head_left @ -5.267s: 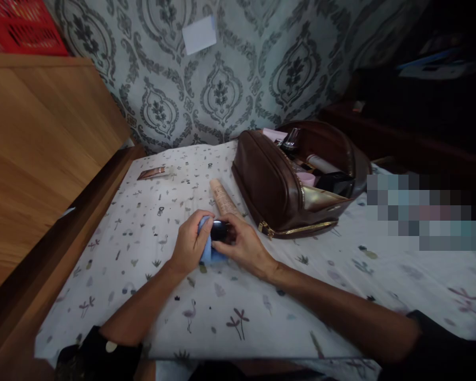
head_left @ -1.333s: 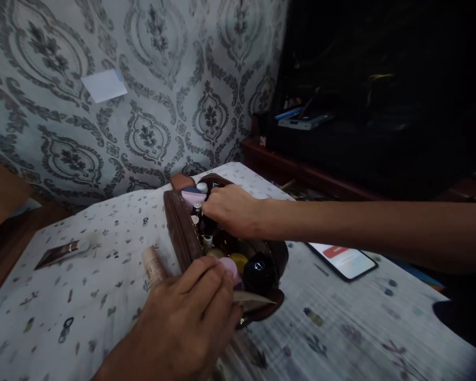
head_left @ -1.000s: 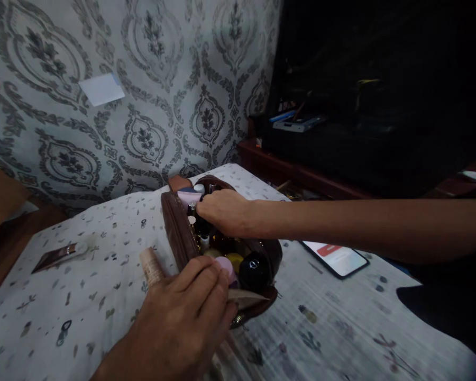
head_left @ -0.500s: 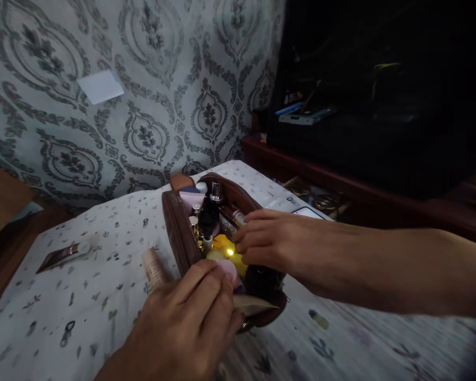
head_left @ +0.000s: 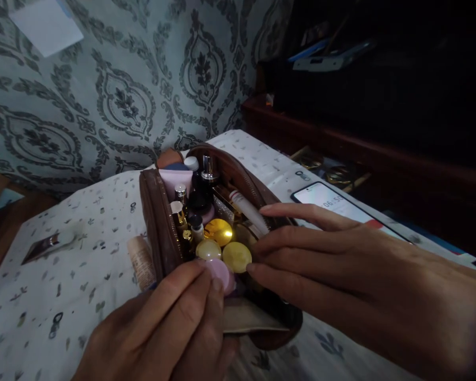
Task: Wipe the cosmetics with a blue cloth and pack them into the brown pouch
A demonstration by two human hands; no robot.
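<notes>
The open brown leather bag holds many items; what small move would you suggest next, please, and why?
Perhaps ease the right hand back slightly, as its fingers cover part of the bag, close beside a round yellow lid.

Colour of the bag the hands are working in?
The bag is dark brown, with a gold-coloured zip; it shows best in the current head view.
</notes>
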